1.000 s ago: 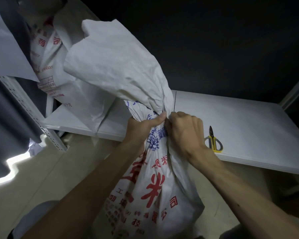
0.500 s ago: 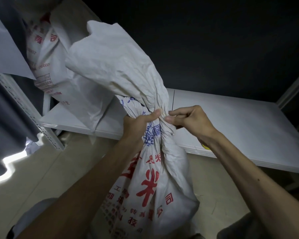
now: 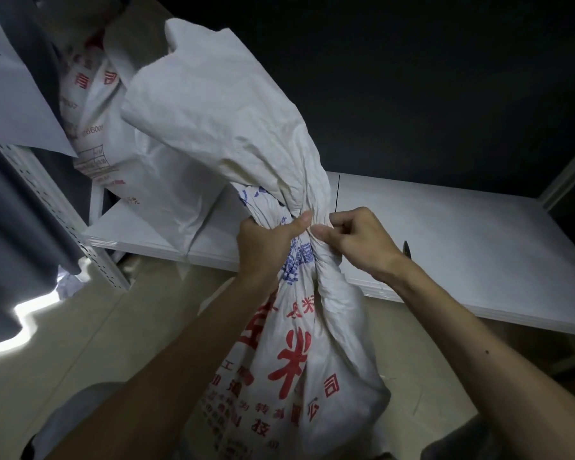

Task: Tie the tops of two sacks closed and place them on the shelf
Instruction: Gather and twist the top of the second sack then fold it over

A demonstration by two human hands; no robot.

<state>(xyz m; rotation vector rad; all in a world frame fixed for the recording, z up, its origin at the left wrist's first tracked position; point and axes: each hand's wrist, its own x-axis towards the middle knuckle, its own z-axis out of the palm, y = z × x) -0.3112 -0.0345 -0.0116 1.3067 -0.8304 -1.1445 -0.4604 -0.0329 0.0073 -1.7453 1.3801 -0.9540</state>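
Printed sack [image 3: 289, 343] held upright before the shelf [image 3: 462, 247], neck being cinched.
The left hand [image 3: 263, 247] grips the gathered neck, thumb across; the right hand [image 3: 356, 240] pinches fabric just beside that thumb. A firm left squeeze while the right ties should hold the bunch tight. A second sack [image 3: 113, 127] leans at the shelf's left end; scissors [image 3: 406, 249] peek behind the right wrist.

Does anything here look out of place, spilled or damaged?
Nothing looks spilled or torn. Only the second sack, at the left end of the shelf, leans askew; whether its top is tied cannot be seen.
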